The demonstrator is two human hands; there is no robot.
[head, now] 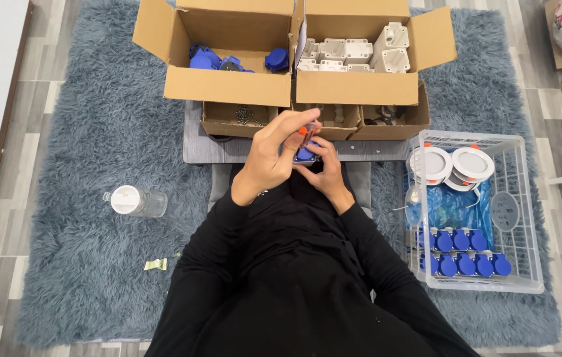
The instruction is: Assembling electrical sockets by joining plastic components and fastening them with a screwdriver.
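Two open brown cardboard boxes [241, 86] ahead, side by side

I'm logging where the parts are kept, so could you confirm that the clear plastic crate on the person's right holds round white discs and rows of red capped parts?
Not quite: in the head view the clear plastic crate on the person's right does hold round white discs, but the rows of capped parts are blue, not red.
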